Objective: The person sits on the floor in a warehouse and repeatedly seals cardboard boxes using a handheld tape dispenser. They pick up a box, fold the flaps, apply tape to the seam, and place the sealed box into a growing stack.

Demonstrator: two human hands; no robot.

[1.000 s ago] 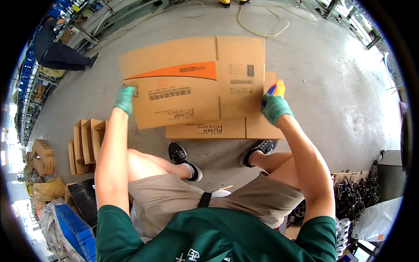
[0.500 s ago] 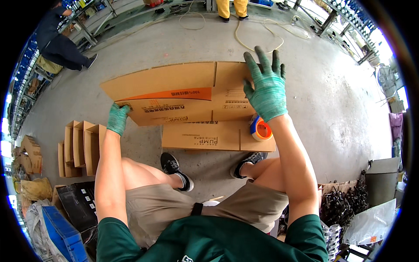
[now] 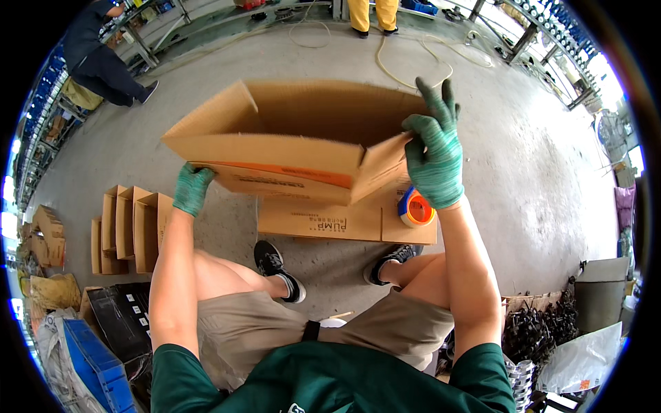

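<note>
A brown cardboard box with an orange stripe is held tilted in front of me, its flat walls spread apart so the inside shows. At its left end, my left hand in a green glove is closed around the lower edge. My right hand, gloved alike, grips the right end near the corner, with two fingers pointing up. Beneath lies a flattened cardboard carton with dark print. A roll of tape with an orange core rests on that carton's right end, just below my right hand.
Folded cardboard dividers stand on the floor at left, near a black box and a blue crate. Dark small parts fill a carton at right. A hose lies ahead. Two people stand near racks.
The box has gone from flat to spread open, its top edges parting. My right hand has turned and bent its fingers at the box's right end; my left hand keeps its grip.
</note>
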